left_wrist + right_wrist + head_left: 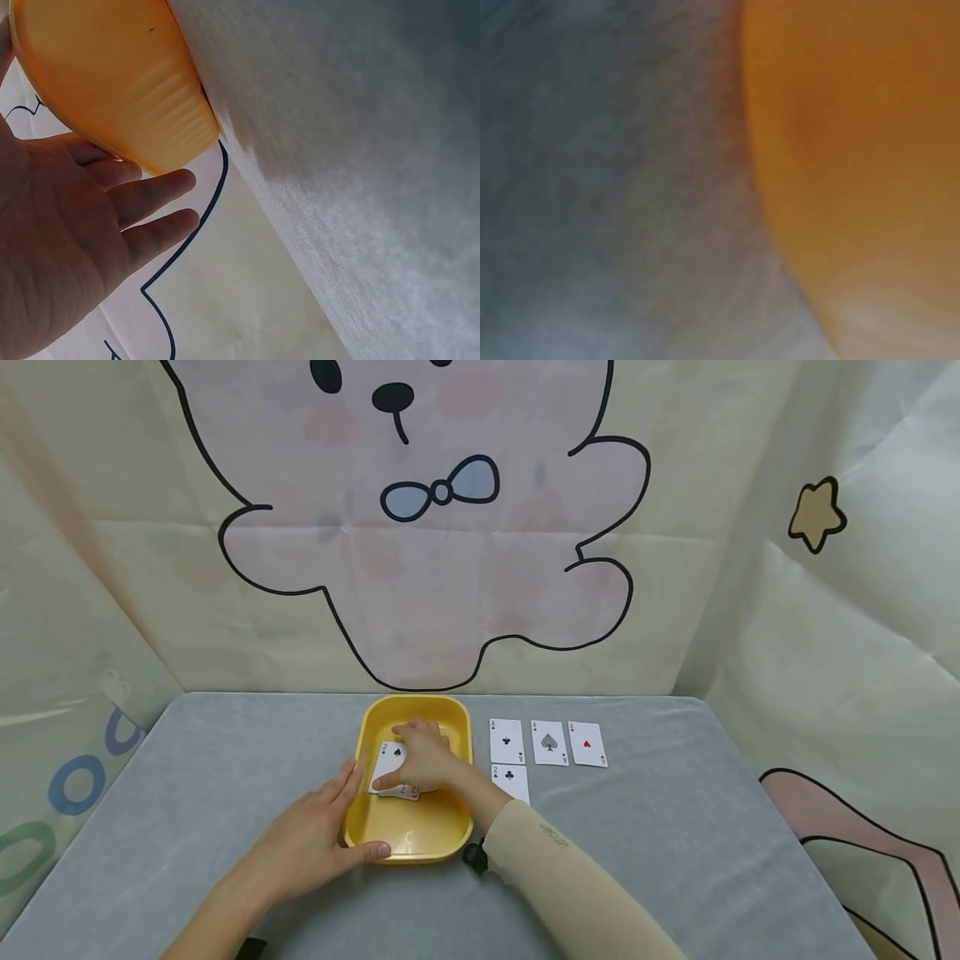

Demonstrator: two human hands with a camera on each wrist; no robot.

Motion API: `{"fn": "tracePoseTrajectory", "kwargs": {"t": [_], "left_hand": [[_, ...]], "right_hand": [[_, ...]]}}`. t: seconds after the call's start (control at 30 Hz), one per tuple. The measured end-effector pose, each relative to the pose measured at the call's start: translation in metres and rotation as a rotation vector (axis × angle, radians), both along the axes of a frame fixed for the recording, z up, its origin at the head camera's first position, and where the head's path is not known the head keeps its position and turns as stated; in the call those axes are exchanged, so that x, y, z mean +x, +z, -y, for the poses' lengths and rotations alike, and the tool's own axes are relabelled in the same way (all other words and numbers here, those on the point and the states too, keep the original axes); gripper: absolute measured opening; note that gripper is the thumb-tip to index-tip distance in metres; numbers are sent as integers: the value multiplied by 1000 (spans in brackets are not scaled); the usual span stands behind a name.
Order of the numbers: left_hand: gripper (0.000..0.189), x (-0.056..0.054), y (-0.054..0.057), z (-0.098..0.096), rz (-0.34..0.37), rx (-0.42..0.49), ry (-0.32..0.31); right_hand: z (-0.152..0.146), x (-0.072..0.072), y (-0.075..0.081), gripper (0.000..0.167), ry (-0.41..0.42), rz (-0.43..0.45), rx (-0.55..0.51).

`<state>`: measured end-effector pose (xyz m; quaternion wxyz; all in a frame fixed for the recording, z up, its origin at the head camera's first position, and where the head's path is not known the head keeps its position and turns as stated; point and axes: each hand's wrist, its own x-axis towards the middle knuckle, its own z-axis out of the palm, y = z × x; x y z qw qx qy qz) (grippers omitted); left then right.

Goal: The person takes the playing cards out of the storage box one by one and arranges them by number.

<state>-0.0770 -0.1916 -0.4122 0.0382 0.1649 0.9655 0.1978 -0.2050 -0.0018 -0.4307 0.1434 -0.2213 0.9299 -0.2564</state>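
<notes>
Yellow tray (408, 839) noted on the grey cloth surface (675, 860); inside it, a loose group of cards, one showing as a two of spades (387, 755). Left hand (318, 828): fingers apart and fairly straight along the tray's side, thumb at the near rim. Right hand (423, 760) lies over the cards; pinching or merely touching, cannot tell. Risks, by my judgement: cards lying flat and overlapped may come up two at once; a shove from the left hand could skid the tray; the right sleeve (577, 877) could drag the two of clubs (509, 779) out of line beneath the ace of clubs (506, 742). Obscured: that two's lower end, most cards under the right hand, several fingertips. Right wrist view blurred, no fingers visible.
</notes>
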Motion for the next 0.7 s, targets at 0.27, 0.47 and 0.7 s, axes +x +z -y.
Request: {"fn": "tracePoseTrajectory", "kwargs": {"t": [0.27, 0.47, 0.7], "left_hand": [[117, 2, 2, -2, -13, 9, 3], [115, 2, 1, -2, -11, 16, 3], [115, 2, 1, -2, 1, 17, 6]], "right_hand": [[2, 0, -2, 103, 7, -19, 94], [1, -2, -6, 104, 17, -13, 124], [-1, 0, -5, 107, 50, -35, 154]]}}
